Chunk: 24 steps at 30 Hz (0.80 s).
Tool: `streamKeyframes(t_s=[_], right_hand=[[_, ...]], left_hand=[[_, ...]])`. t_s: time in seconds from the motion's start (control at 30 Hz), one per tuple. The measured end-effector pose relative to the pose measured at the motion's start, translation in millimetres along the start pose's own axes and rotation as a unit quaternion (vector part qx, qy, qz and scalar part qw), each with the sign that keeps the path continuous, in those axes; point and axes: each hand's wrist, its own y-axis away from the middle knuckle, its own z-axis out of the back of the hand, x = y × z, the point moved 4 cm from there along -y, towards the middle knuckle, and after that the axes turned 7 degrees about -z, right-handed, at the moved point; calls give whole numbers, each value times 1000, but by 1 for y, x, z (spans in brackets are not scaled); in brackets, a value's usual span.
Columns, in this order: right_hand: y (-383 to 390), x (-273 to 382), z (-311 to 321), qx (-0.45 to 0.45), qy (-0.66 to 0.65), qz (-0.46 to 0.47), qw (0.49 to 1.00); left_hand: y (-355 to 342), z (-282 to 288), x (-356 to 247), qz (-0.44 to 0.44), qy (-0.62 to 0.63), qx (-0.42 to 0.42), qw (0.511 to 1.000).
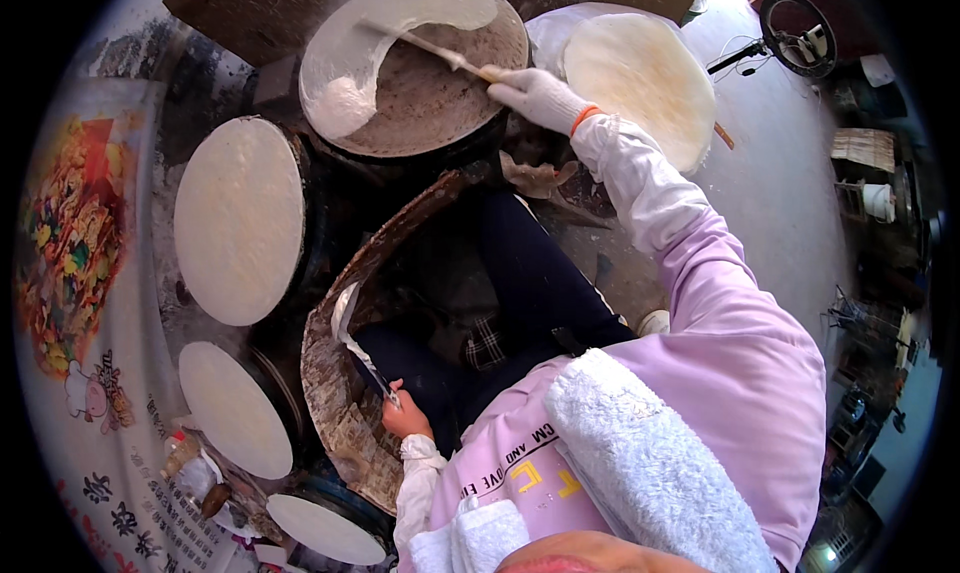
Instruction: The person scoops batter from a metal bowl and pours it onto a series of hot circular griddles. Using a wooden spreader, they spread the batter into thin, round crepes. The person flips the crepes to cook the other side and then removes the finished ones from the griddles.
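Note:
In a white glove with an orange cuff, my right hand (535, 95) grips the handle of a wooden spreader (452, 59). The spreader's far end lies in wet white batter (345, 88), which covers the left and far side of a large round griddle (455, 113) in a crescent. The rest of that griddle shows bare brown. Low in the middle, my bare left hand (408, 415) is closed around a long batter-coated utensil (352, 338) with a curved end. That utensil is beside a curved, crusted wooden rim (335, 383); its exact kind is unclear.
Several round griddles covered with pale flatbreads (240, 221) line the left side. Thin round flatbreads (640, 83) lie at right of the working griddle. A printed banner (90, 273) hangs far left, bottles (185, 453) stand lower left, and a ring light (798, 35) stands upper right.

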Motion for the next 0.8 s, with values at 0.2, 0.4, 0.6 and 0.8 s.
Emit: streamKeyframes(t_s=[0.2, 0.4, 0.6, 0.8], right_hand=[[81, 1, -31, 233, -325, -228, 888], [45, 99, -122, 164, -425, -174, 873], [115, 108, -214, 56, -505, -261, 821], [79, 114, -249, -55, -467, -199, 860]], left_hand=[[6, 2, 1, -9, 10, -4, 1000], [6, 6, 11, -33, 29, -6, 999], [10, 9, 28, 13, 45, -20, 999], [12, 11, 44, -7, 66, -24, 998]])
